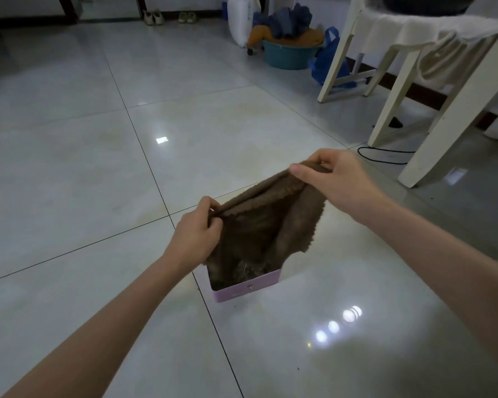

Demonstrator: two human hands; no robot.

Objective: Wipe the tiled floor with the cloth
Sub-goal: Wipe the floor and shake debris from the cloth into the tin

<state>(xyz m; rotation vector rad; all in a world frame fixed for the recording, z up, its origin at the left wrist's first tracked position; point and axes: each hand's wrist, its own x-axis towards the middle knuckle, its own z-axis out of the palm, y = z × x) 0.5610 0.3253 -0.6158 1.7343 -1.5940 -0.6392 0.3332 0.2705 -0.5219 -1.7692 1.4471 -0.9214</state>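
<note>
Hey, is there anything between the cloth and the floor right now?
Yes: a pink box stands on the floor directly under the cloth, which the left hand and right hand pinch by its top edge. Tiles beside it look open.

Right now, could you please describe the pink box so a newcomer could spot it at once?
Look at the tiled floor, near the white chair. Under the brown cloth, which the left hand and right hand grip, stands a low box. It alone is pink, open-topped, with dark debris inside.
</note>
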